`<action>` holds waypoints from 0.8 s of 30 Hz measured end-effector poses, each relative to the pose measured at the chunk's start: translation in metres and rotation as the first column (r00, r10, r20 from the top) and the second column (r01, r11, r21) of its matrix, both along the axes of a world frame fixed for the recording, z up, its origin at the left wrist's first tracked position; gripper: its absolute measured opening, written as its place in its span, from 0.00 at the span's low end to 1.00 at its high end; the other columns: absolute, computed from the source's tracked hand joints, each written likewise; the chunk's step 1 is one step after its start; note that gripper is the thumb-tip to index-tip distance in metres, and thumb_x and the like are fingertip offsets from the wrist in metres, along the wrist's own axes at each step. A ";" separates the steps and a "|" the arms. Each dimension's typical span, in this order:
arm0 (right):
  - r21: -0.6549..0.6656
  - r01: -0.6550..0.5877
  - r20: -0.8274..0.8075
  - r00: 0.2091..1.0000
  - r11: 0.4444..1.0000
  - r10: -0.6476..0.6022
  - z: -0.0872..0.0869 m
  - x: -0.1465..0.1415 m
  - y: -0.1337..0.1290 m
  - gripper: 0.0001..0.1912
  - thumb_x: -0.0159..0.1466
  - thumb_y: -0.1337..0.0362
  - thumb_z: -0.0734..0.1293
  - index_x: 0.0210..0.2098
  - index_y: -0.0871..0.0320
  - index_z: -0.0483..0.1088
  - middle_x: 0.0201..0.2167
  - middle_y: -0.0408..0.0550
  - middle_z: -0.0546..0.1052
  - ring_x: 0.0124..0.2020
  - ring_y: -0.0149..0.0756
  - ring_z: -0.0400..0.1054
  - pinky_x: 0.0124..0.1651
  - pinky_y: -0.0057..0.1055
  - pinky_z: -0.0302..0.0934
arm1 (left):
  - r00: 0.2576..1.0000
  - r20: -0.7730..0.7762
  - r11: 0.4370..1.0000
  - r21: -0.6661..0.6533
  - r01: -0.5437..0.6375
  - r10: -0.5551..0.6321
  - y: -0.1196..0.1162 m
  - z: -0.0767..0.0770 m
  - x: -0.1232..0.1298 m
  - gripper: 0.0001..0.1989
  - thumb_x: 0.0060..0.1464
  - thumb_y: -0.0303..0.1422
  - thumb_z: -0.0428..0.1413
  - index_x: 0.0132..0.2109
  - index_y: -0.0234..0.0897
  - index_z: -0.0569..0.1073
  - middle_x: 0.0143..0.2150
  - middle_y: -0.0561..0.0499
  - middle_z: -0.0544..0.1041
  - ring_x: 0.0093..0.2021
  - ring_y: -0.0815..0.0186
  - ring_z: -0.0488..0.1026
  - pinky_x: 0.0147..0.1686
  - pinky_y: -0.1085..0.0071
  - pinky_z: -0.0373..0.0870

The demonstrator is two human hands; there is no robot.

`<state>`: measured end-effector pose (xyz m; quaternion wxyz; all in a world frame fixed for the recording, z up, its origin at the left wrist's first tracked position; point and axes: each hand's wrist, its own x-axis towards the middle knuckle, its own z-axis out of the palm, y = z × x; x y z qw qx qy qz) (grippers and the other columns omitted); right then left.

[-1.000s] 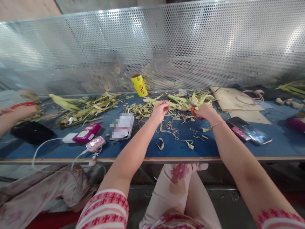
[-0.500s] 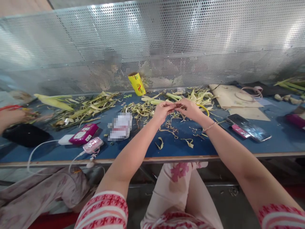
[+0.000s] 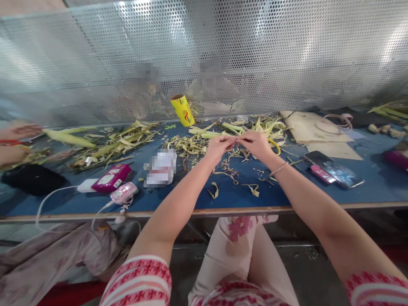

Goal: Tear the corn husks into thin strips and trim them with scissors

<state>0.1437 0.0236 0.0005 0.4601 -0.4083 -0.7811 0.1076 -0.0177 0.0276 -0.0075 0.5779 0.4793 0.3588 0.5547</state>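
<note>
My left hand (image 3: 221,145) and my right hand (image 3: 254,142) meet fingertip to fingertip above the table's middle. Both are pinched closed; whatever lies between the fingers is too small to make out. Beneath and behind them spreads a heap of pale green and yellowish plant strips (image 3: 188,144), with longer peeled leaves (image 3: 270,127) behind my right hand. A yellow ring-shaped band (image 3: 276,147) shows beside my right wrist. Curled dry scraps (image 3: 229,170) lie just below my hands, and two loose peelings (image 3: 214,191) rest nearer the front edge.
A yellow tube (image 3: 183,111) stands tilted by the perforated metal screen (image 3: 255,55). To the left are a purple power bank (image 3: 112,178), a pink case (image 3: 123,193) and a black pouch (image 3: 33,178). Phones (image 3: 334,170) lie right. A co-worker's hands (image 3: 19,131) are far left.
My hands stay together, with the fingertips slightly further apart. At the far left, the co-worker's hands have shifted, and a second hand now shows beside a long leaf.
</note>
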 end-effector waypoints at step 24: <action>-0.314 -0.035 -0.161 0.987 0.949 -0.016 -0.010 0.007 0.020 0.06 0.57 0.63 0.68 0.30 0.58 0.77 0.26 0.48 0.79 0.32 0.38 0.76 0.42 0.38 0.70 | 0.644 -0.721 0.868 0.466 0.174 0.258 0.032 -0.034 -0.021 0.14 0.38 0.15 0.58 0.24 0.41 0.77 0.28 0.49 0.75 0.40 0.57 0.74 0.53 0.65 0.63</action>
